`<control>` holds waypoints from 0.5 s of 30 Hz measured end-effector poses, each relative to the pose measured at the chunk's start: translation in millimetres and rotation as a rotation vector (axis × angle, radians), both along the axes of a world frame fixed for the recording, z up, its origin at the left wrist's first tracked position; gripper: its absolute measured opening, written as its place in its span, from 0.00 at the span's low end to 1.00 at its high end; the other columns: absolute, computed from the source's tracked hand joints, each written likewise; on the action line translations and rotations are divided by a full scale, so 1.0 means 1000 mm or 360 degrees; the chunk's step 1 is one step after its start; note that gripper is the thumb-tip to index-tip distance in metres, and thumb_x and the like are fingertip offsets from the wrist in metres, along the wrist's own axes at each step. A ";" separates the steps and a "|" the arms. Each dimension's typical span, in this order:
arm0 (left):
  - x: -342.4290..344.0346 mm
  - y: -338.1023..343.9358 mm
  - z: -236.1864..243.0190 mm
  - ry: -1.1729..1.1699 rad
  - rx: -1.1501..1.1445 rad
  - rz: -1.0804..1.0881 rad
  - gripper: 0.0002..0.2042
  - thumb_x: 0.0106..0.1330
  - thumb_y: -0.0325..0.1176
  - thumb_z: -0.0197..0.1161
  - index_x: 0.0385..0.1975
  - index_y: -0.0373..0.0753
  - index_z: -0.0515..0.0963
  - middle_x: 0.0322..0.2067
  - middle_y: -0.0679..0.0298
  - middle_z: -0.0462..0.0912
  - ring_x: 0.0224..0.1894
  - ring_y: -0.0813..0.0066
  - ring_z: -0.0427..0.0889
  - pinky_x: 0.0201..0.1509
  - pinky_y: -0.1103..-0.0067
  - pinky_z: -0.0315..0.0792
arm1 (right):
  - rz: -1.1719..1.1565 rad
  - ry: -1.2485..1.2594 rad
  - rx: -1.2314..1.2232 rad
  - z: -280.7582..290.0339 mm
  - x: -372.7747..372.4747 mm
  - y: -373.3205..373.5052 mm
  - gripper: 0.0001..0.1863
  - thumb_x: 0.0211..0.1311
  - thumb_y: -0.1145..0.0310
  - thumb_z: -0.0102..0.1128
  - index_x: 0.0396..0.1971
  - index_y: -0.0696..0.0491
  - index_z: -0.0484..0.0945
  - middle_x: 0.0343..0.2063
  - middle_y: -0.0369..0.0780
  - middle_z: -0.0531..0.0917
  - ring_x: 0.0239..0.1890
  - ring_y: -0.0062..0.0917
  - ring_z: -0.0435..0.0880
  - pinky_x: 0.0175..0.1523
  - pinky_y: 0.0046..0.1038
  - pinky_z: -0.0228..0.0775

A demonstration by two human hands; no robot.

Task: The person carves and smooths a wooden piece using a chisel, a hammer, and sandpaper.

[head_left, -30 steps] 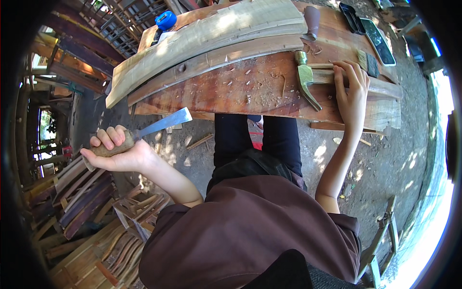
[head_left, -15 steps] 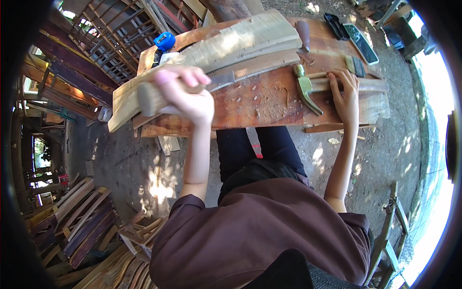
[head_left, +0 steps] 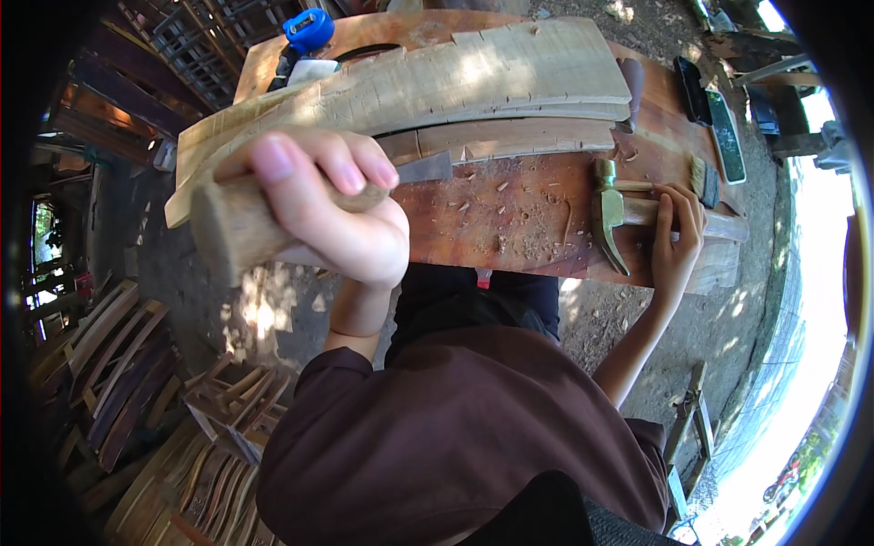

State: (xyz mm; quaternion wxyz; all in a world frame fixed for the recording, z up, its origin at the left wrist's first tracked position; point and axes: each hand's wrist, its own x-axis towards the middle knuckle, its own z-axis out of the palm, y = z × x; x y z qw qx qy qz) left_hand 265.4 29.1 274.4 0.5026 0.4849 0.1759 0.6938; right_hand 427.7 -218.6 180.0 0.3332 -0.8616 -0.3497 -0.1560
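Head view: L hand (head_left: pixel 341 214) fisted round wood-handled chisel (head_left: pixel 238 227), blade out to its R, prob. for firm control. R hand (head_left: pixel 679 235) bent over claw hammer (head_left: pixel 639 211) lying on table (head_left: pixel 446 232), can't tell if gripping; flat brush (head_left: pixel 705 182) just beyond, presumably for easy reach.

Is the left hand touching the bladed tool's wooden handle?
Touching: the head view shows the left hand closed around the wooden handle, its butt end sticking out toward the picture's left.
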 end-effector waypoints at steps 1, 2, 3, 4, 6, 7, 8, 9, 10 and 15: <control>0.000 0.004 -0.001 0.0019 -0.0010 -0.0002 0.17 0.68 0.46 0.52 0.20 0.46 0.59 0.13 0.72 0.58 0.09 0.82 0.59 0.11 0.85 0.55 | 0.0003 0.0025 -0.0014 0.000 0.000 0.000 0.07 0.64 0.71 0.53 0.35 0.56 0.79 0.37 0.39 0.81 0.44 0.32 0.77 0.56 0.32 0.60; -0.001 0.006 -0.002 0.0112 0.0000 0.0000 0.18 0.68 0.47 0.52 0.19 0.46 0.60 0.13 0.72 0.59 0.08 0.81 0.59 0.11 0.85 0.55 | 0.0000 0.0024 -0.0013 -0.001 0.000 0.000 0.07 0.64 0.71 0.53 0.35 0.56 0.79 0.37 0.39 0.81 0.44 0.32 0.77 0.56 0.32 0.60; 0.001 0.006 -0.002 0.0132 -0.0009 -0.0001 0.18 0.68 0.47 0.52 0.19 0.46 0.60 0.13 0.72 0.59 0.08 0.81 0.59 0.11 0.85 0.55 | -0.0004 0.0019 -0.0009 -0.001 0.001 0.000 0.07 0.64 0.70 0.53 0.35 0.56 0.79 0.37 0.39 0.81 0.44 0.31 0.77 0.56 0.31 0.60; 0.004 0.007 -0.002 0.0103 -0.0033 0.0014 0.18 0.68 0.47 0.52 0.19 0.46 0.60 0.13 0.72 0.59 0.08 0.81 0.59 0.11 0.85 0.55 | 0.0003 0.0009 -0.0020 -0.001 0.001 0.001 0.07 0.64 0.70 0.53 0.35 0.56 0.79 0.37 0.39 0.81 0.43 0.31 0.77 0.56 0.31 0.60; 0.008 0.008 -0.002 0.0095 -0.0026 0.0050 0.18 0.68 0.47 0.52 0.19 0.45 0.60 0.13 0.71 0.59 0.08 0.80 0.59 0.11 0.85 0.55 | 0.0002 0.0034 -0.0018 -0.003 0.002 0.002 0.07 0.65 0.70 0.53 0.35 0.56 0.80 0.37 0.38 0.81 0.44 0.30 0.77 0.56 0.31 0.60; 0.009 0.009 -0.003 0.0111 -0.0033 0.0052 0.18 0.68 0.47 0.52 0.19 0.45 0.60 0.13 0.71 0.59 0.08 0.80 0.59 0.11 0.85 0.55 | 0.0004 0.0040 -0.0008 -0.003 0.003 0.002 0.08 0.65 0.70 0.53 0.35 0.55 0.80 0.37 0.38 0.82 0.44 0.30 0.77 0.56 0.31 0.60; 0.008 0.009 -0.004 0.0121 0.0003 0.0031 0.18 0.68 0.46 0.52 0.19 0.45 0.60 0.13 0.71 0.60 0.08 0.80 0.59 0.11 0.85 0.55 | 0.0008 0.0055 -0.0015 -0.003 0.004 0.002 0.08 0.65 0.70 0.53 0.35 0.55 0.80 0.37 0.38 0.82 0.44 0.30 0.77 0.56 0.31 0.60; 0.009 0.010 -0.004 0.0132 0.0034 -0.0003 0.18 0.68 0.46 0.52 0.19 0.45 0.61 0.13 0.71 0.60 0.08 0.80 0.59 0.11 0.85 0.55 | -0.0002 0.0042 -0.0020 -0.002 0.004 0.001 0.08 0.65 0.70 0.53 0.35 0.55 0.80 0.37 0.38 0.82 0.44 0.30 0.77 0.56 0.31 0.60; 0.010 0.010 -0.004 0.0147 0.0022 -0.0010 0.18 0.68 0.46 0.52 0.19 0.45 0.61 0.13 0.71 0.60 0.08 0.80 0.59 0.11 0.85 0.55 | -0.0011 0.0028 -0.0025 -0.002 0.004 0.000 0.08 0.65 0.70 0.52 0.36 0.55 0.80 0.37 0.38 0.82 0.44 0.29 0.77 0.57 0.31 0.60; 0.014 0.009 -0.003 0.0123 0.0032 -0.0010 0.17 0.66 0.45 0.54 0.18 0.45 0.61 0.13 0.70 0.62 0.08 0.81 0.60 0.12 0.85 0.56 | -0.0023 0.0042 -0.0004 -0.004 0.003 -0.001 0.08 0.66 0.69 0.52 0.36 0.54 0.80 0.37 0.37 0.82 0.44 0.28 0.78 0.58 0.30 0.59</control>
